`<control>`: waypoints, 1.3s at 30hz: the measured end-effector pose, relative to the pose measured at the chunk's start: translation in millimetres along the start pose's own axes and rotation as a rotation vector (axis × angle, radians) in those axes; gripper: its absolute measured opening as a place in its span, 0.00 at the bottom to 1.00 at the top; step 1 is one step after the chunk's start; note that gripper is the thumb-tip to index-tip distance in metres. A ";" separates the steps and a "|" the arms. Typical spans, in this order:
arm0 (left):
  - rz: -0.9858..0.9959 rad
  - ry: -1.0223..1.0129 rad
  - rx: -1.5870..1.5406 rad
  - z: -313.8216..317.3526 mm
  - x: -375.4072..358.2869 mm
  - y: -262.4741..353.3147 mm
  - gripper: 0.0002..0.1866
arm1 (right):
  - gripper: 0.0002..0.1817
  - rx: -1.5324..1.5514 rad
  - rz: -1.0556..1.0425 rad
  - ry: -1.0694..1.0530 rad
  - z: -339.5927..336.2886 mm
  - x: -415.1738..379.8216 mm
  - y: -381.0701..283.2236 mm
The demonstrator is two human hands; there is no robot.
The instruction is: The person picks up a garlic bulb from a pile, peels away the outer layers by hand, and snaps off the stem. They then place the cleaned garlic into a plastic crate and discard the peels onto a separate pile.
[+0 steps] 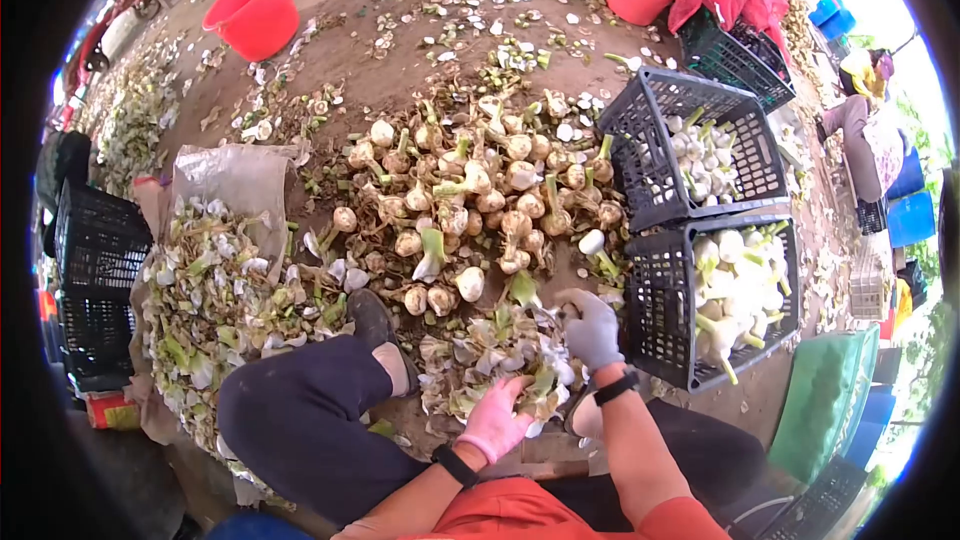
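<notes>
My left hand [497, 422], in a pink glove, is at the near side of a heap of garlic skins and leaves [490, 355] between my feet. Its fingers are bent in against the loose skins, and whatever they grip is hidden. Right of the heap is my right hand [592, 330], grey-gloved, with the fingers curled closed; what is inside them cannot be made out. Beyond both hands lies a big pile of untrimmed garlic bulbs [475, 180] with roots and stems. One clean white bulb [592, 242] rests at the pile's right edge.
Two black crates at right hold peeled garlic: a nearer crate [660, 310] and a farther crate [645, 155]. Red buckets [255, 15] stand farther off. More skins [215, 310] cover a sack at left, near stacked black crates [100, 250]. Another person [860, 130] sits at far right.
</notes>
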State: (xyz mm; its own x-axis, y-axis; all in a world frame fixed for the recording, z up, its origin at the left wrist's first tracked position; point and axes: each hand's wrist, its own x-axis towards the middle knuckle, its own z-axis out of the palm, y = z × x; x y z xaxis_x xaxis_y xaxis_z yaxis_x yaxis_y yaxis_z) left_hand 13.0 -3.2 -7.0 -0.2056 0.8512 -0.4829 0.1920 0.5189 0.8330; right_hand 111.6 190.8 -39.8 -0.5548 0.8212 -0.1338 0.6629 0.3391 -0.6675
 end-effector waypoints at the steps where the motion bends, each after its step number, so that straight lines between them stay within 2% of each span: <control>1: -0.007 0.000 -0.002 -0.2 2.6 -1.4 0.29 | 0.14 0.013 0.027 -0.020 16.4 14.6 1.7; 2: -0.034 -0.018 -0.048 -0.3 5.5 -2.3 0.29 | 0.15 0.024 0.052 -0.040 36.4 31.0 6.5; 3: -0.063 -0.035 -0.094 -1.5 8.0 -3.1 0.29 | 0.16 0.005 -0.024 0.056 55.0 45.2 5.9; 4: -0.095 -0.047 -0.101 -3.6 9.0 -2.0 0.28 | 0.23 -0.031 -0.021 0.026 75.9 61.4 14.1; 6: -0.141 -0.053 -0.192 -5.2 12.0 -2.2 0.28 | 0.31 -0.122 0.099 0.171 121.5 79.1 11.3; 7: -0.152 -0.048 -0.194 -4.1 14.3 -5.4 0.28 | 0.34 -0.098 0.275 0.105 127.8 89.6 -1.2; 8: -0.174 -0.039 -0.272 -2.1 15.1 -8.1 0.28 | 0.34 -0.096 0.274 0.093 135.1 96.4 -7.4; 10: -0.206 -0.030 -0.352 -6.6 14.1 -4.7 0.28 | 0.31 -0.160 0.375 0.272 146.9 97.6 -13.9; 12: -0.186 -0.007 -0.315 -15.8 17.6 4.7 0.27 | 0.29 -0.089 0.308 0.305 145.5 90.2 0.7; 13: -0.181 -0.006 -0.319 -14.2 18.7 0.6 0.27 | 0.27 -0.044 0.299 0.155 142.6 79.0 10.5; 14: -0.125 0.081 -0.341 -10.8 21.8 -9.0 0.27 | 0.26 0.003 0.289 0.005 140.0 64.6 19.3; 16: -0.065 0.245 -0.368 -14.7 20.6 -11.5 0.29 | 0.23 0.876 0.621 -0.140 134.5 27.9 29.8; 17: -0.040 0.316 -0.306 -18.7 20.4 -9.0 0.31 | 0.20 0.968 0.599 -0.220 107.1 3.7 6.2; 18: -0.017 0.384 -0.242 -21.3 18.5 -7.3 0.33 | 0.19 1.352 0.567 -0.286 103.9 -13.8 6.2; 20: 0.035 0.443 -0.051 -25.9 14.5 -5.3 0.37 | 0.18 0.770 -0.008 -0.246 84.1 -49.2 -16.0; 22: 0.078 0.469 -0.123 -24.1 15.4 -7.2 0.43 | 0.18 0.724 -0.172 -0.168 68.7 -68.8 -36.5; 23: 0.101 0.479 -0.125 -24.6 14.6 -8.8 0.43 | 0.18 1.222 0.176 -0.242 50.2 -74.5 -65.3; 24: 0.125 0.490 -0.128 -28.6 12.2 -2.8 0.43 | 0.18 1.223 0.156 -0.228 39.5 -75.6 -73.6; 26: 0.203 0.502 -0.092 -35.2 3.4 14.0 0.42 | 0.18 1.342 0.261 -0.157 22.4 -77.6 -83.9; 27: 0.255 0.512 -0.062 -37.9 -1.0 21.7 0.41 | 0.19 1.219 0.217 -0.077 13.2 -80.9 -89.6; 28: 0.268 0.511 -0.060 -37.9 -3.3 24.3 0.41 | 0.19 1.220 0.207 -0.068 3.9 -83.1 -98.6; 30: 0.347 0.535 0.109 -34.0 -9.9 27.0 0.41 | 0.21 0.999 0.133 -0.041 -11.1 -87.8 -114.4; 31: 0.425 0.553 0.173 -32.0 -14.6 29.2 0.40 | 0.22 1.035 0.096 -0.008 -9.5 -90.2 -119.3; 34: 0.560 0.615 0.253 -28.0 -26.5 36.1 0.39 | 0.20 0.928 0.148 0.067 -3.9 -98.3 -128.5; 36: 0.553 0.629 0.217 -28.0 -28.7 34.8 0.39 | 0.17 0.971 0.155 0.113 0.0 -99.9 -128.3; 39: 0.526 0.601 0.130 -32.9 -30.8 34.4 0.40 | 0.16 1.000 0.102 0.057 -2.5 -100.4 -125.4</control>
State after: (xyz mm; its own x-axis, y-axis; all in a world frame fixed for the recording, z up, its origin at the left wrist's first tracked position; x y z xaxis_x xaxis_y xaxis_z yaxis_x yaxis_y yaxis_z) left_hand -5.6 -14.2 45.4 -0.5307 0.8179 0.2222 0.5097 0.0985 0.8547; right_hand 85.4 67.0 59.2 -0.4767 0.8544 -0.2068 -0.0348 -0.2534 -0.9667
